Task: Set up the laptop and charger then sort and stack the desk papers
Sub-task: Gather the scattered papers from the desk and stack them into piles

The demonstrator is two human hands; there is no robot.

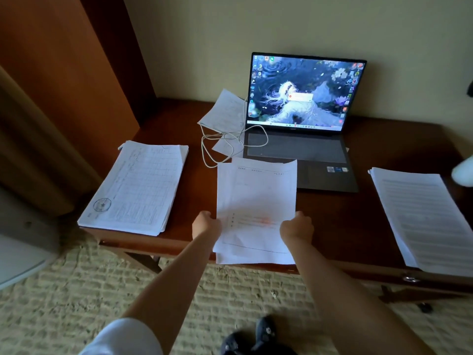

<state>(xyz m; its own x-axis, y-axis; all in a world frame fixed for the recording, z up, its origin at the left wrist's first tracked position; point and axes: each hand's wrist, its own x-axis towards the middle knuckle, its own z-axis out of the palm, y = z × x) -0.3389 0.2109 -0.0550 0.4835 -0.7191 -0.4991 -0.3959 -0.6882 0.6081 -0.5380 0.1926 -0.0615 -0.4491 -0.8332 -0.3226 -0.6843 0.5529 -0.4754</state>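
I hold a few white sheets (256, 201) over the near middle of the dark wooden desk (332, 213). My left hand (206, 225) grips their left edge and my right hand (297, 228) grips their right edge. Behind them the open laptop (299, 139) stands with its screen lit. A white charger cable (225, 142) lies coiled at the laptop's left side and runs to it. A thick stack of gridded forms (135, 188) lies on the desk's left end. Another stack of lined pages (422, 216) lies on the right end.
Loose sheets (225, 111) lie behind the cable, left of the screen. A wooden wardrobe (64, 85) stands to the left. A white object (463, 172) shows at the right edge. Patterned carpet (230, 290) and my dark shoes (250, 336) are below the desk's front edge.
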